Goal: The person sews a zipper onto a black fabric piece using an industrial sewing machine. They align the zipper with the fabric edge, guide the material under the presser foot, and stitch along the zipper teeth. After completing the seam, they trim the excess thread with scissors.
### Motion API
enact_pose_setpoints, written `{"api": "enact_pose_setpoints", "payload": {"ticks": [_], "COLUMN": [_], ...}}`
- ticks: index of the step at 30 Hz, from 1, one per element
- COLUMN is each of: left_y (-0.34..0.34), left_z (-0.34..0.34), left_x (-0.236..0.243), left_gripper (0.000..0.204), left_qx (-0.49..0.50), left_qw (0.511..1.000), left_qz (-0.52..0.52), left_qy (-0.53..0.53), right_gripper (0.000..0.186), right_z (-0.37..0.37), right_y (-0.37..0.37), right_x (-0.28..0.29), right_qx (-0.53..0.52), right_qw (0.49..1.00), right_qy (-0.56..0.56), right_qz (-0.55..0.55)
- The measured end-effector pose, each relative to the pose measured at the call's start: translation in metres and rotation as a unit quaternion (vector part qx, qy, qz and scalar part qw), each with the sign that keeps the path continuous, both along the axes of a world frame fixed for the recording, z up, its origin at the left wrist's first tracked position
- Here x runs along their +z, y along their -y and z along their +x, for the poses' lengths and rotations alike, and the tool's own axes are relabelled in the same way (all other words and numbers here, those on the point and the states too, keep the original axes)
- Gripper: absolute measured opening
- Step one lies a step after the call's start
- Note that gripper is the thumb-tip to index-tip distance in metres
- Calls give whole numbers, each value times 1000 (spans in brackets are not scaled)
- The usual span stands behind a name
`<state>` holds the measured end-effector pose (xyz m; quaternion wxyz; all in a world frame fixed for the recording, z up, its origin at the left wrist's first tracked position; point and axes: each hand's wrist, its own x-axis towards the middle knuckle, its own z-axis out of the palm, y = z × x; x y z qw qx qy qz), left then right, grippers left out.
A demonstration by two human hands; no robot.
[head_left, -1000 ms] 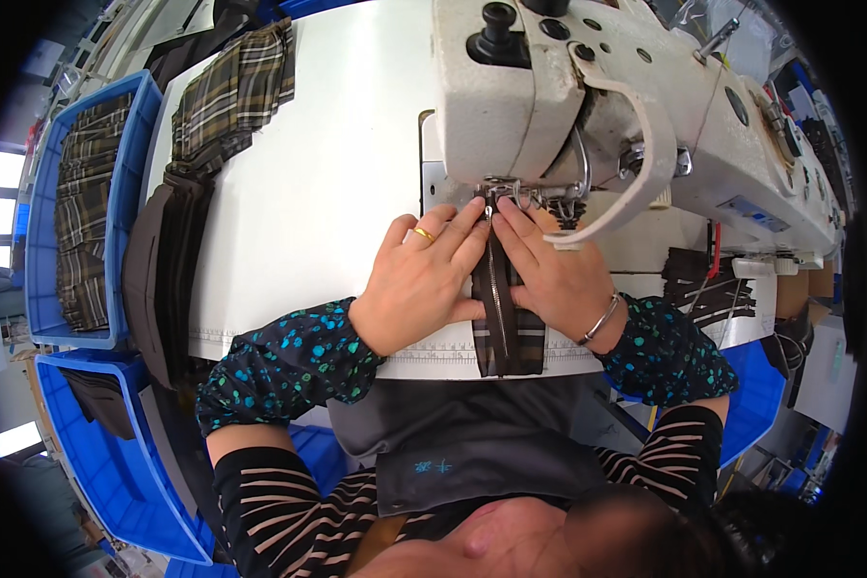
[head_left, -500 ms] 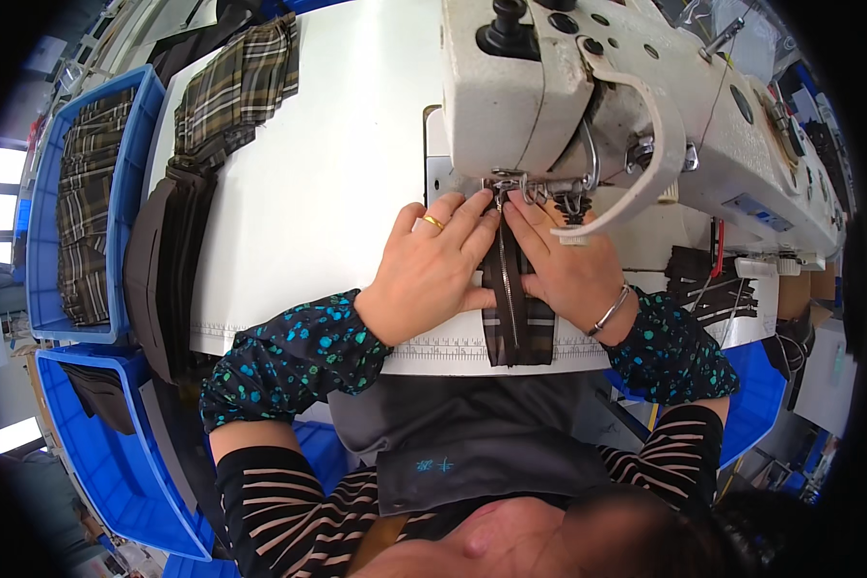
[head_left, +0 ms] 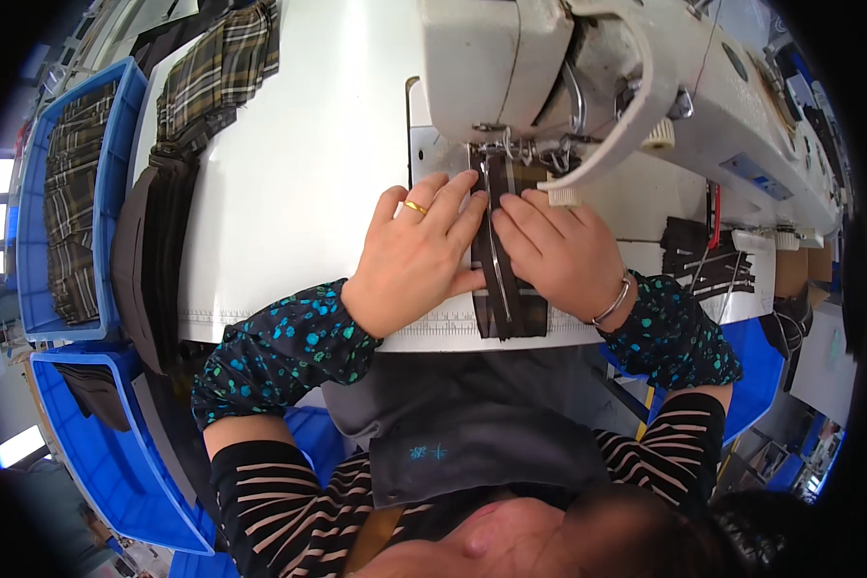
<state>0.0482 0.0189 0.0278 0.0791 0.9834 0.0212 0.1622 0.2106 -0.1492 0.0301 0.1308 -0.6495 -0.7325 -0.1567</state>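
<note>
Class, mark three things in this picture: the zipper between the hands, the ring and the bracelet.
Zipper (head_left: pixel 497 270): head view, on the teeth, about mid-length.
Ring (head_left: pixel 415 207): head view, on its gold band.
Bracelet (head_left: pixel 615 302): head view, on its silver band.

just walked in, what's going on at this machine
A person at a white sewing machine has the left hand and right hand on either side of a dark zipper lying over plaid fabric. The zipper's far end lies near the presser foot. More plaid pieces sit in a blue bin at left.
</note>
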Motion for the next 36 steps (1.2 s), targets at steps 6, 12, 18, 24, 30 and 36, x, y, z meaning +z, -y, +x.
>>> {"api": "enact_pose_setpoints", "payload": {"ticks": [6, 12, 18, 24, 30, 36], "left_y": [35, 46, 48, 58, 65, 72], "left_z": [-37, -58, -63, -67, -75, -79], "left_x": [-2, -9, -13, -12, -10, -9], "left_gripper": [55, 54, 48, 41, 39, 35], "left_qx": [-103, -71, -72, -39, -35, -21], "left_qw": [994, 983, 981, 985, 992, 995], "left_qz": [-11, -163, -168, -123, -76, -60], "left_qy": [46, 43, 60, 114, 96, 79], "right_gripper": [23, 21, 16, 14, 10, 9], "right_z": [-35, -65, -76, -74, -72, -71], "right_y": [38, 67, 74, 70, 72, 72], "right_x": [-4, -18, -40, -56, -57, -60], "right_qx": [58, -18, -13, 7, 31, 38], "right_qw": [997, 994, 990, 982, 976, 975], "right_qy": [-47, -104, -90, -61, -64, -69], "right_qz": [28, 36, 109, 179, 204, 207]}}
